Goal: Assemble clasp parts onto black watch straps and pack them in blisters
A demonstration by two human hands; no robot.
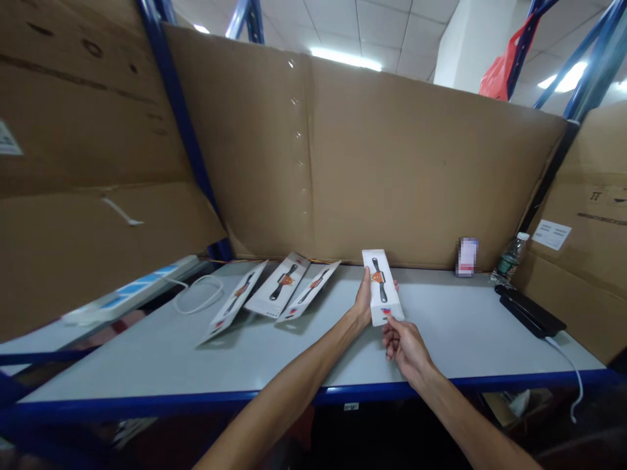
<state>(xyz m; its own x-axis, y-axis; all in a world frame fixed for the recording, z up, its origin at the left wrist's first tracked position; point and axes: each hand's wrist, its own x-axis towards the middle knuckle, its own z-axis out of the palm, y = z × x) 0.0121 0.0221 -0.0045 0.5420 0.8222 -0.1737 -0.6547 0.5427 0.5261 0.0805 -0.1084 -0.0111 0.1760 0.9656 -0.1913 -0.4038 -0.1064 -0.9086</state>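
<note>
A narrow white box [383, 287], printed with a dark-handled tool and an orange part, is held over the desk [161, 365], right of its middle and between its front and back edges. Its long axis runs roughly from the back edge to the front, and its printed face is tilted toward the camera.

The left hand [363, 297] is clamped on the box: thumb along the left long side, fingers behind, fingertips showing at the right side. The right hand [407, 346] is at the near end — the key relation here — with the box lying beyond its fingers, toward the back edge. Its thumb touches the near end, by a red mark, and the other fingers curl below; whether they pinch the card cannot be told. The right hand is nearer the front edge; the left sits farther back.

Left of the hands, three similar packages [279, 287] lie fanned and partly overlapping, toward the back edge. Farther out, a white cable [198, 310] loops near the back left corner, and a power strip [142, 287] runs along the left edge. Near the back right corner stands a clear bottle [509, 261]; a black device [531, 313] lies along the right edge — its pale cord [571, 362] drops over the front edge.
</note>
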